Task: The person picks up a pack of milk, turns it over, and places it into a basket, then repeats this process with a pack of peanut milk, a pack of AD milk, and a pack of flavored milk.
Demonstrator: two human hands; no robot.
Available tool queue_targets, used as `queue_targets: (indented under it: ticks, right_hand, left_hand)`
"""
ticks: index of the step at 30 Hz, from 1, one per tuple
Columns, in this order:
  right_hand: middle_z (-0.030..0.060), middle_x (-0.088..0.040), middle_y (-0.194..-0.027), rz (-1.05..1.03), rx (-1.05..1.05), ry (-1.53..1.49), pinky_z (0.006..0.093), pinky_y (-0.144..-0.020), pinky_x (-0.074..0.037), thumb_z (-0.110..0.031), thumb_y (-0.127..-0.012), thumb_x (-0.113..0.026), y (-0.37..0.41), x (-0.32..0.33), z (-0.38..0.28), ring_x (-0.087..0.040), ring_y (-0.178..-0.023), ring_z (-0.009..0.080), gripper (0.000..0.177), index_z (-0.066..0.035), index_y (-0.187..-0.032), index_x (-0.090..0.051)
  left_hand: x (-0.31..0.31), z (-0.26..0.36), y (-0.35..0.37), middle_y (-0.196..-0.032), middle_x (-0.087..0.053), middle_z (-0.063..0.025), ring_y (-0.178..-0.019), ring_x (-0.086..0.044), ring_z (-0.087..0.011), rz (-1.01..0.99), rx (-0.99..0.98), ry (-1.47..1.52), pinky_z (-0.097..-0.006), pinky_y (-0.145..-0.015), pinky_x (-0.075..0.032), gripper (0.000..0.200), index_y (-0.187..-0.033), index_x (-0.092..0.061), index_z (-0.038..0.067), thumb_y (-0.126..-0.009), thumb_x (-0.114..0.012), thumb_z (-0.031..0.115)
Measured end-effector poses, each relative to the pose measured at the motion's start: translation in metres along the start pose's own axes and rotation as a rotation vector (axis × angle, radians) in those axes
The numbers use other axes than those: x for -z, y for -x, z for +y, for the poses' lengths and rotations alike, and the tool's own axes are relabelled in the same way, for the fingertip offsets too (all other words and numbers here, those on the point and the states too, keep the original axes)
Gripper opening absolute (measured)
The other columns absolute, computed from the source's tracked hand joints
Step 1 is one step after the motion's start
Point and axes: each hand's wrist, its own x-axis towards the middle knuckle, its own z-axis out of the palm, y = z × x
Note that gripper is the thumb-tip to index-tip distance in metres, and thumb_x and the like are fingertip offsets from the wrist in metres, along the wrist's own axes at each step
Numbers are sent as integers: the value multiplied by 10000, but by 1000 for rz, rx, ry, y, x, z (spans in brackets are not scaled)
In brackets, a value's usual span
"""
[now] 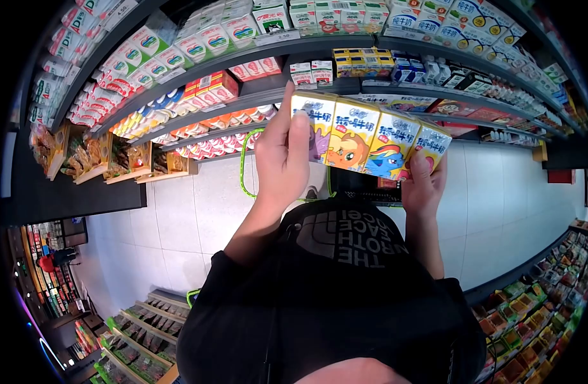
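Observation:
Between my two hands is a row of yellow and white milk cartons (351,137) with cartoon ponies on their fronts, tilted down to the right. My left hand (284,150) is closed on the left end, its thumb on the front face. At the right end my right hand (425,182) grips the last carton, thumb on the front and fingers behind. The cartons are held in front of the lower shelves, above a dark basket (351,185) that they partly hide.
Curved store shelves (255,48) with milk cartons and bottles span the top. Wooden bins (108,153) of packaged goods stand at the left. Racks of packets (537,313) are at lower right. A person in red (47,262) is far left. Pale floor tiles (178,217) lie below.

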Motion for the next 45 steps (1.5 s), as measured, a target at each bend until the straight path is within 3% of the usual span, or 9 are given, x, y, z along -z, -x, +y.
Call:
queue_targets:
  ticks: [7, 10, 13, 18, 28, 31, 39, 42, 45]
  right_hand:
    - [181, -538, -1280, -27, 45, 174, 326, -992, -469, -105, -958, -592, 8, -13, -10, -569, -1158, 201, 549, 22, -1412, -311]
    - [181, -538, -1277, -30, 68, 187, 326, -990, -470, -106, -958, -592, 7, -16, -13, -571, -1156, 201, 545, 23, -1407, -313]
    - [182, -537, -1277, -38, 72, 195, 325, -987, -472, -109, -959, -592, 6, -15, -12, -574, -1148, 199, 542, 23, -1405, -314]
    - [180, -543, -1270, -39, 46, 193, 320, -971, -479, -101, -960, -591, 6, -14, -11, -579, -1135, 192, 533, 19, -1402, -318]
    - [170, -608, -1225, 94, -69, -114, 350, -947, -510, -147, -1006, -517, -3, -3, 0, -628, -1110, 209, 334, 45, -1271, -453]
    - [173, -605, -1232, 69, -67, -140, 354, -948, -512, -158, -1009, -516, -4, 1, 1, -629, -1112, 213, 344, 44, -1280, -448]
    - [175, -604, -1230, 53, -76, -130, 356, -940, -522, -157, -1012, -513, -3, 0, -2, -633, -1103, 210, 353, 41, -1294, -436]
    - [175, -605, -1228, 67, -50, -134, 353, -937, -523, -147, -1009, -518, -2, -6, -3, -634, -1101, 207, 350, 40, -1294, -437]
    - [174, -604, -1229, 66, -46, -133, 353, -940, -520, -143, -1008, -520, -1, -7, -4, -632, -1103, 206, 353, 38, -1299, -435]
  left_hand:
    - [-15, -20, -10, -1131, -685, -225, -766, -546, -76, 201, -83, 115, -242, -725, -478, 390, -1046, -657, -134, -1044, -454, 199]
    - [-13, -24, -10, -1110, -698, -209, -723, -534, -65, 169, -101, 77, -243, -679, -475, 385, -1101, -653, -124, -1045, -452, 200]
    - [-12, -22, -10, -904, -712, -125, -657, -496, -46, 164, -103, 9, -234, -616, -450, 379, -1181, -639, -103, -1046, -454, 199]
    - [-11, -28, -8, -660, -537, 9, -607, -447, -32, 155, -76, -15, -216, -577, -412, 380, -1245, -616, -86, -1046, -455, 196]
    - [-15, -31, 5, -1053, -658, -164, -989, -583, -135, 17, -164, 123, -263, -881, -450, 498, -1439, -384, -104, -1023, -441, 164]
    - [-13, -33, 8, -1046, -671, -185, -993, -612, -159, -20, -230, 57, -277, -867, -473, 525, -1447, -364, -105, -1014, -453, 177]
    - [-14, -33, 21, -902, -664, -123, -756, -566, -92, -39, 35, 61, -233, -684, -466, 496, -1438, -385, -104, -1039, -400, 190]
    - [-19, -32, 20, -694, -532, -17, -593, -462, -45, 46, -22, 38, -218, -536, -372, 282, -1007, -462, -14, -1064, -346, 237]
    - [-20, -32, 20, -587, -464, 22, -517, -414, -39, 97, -76, -6, -223, -469, -326, 412, -755, -475, 40, -1073, -326, 255]
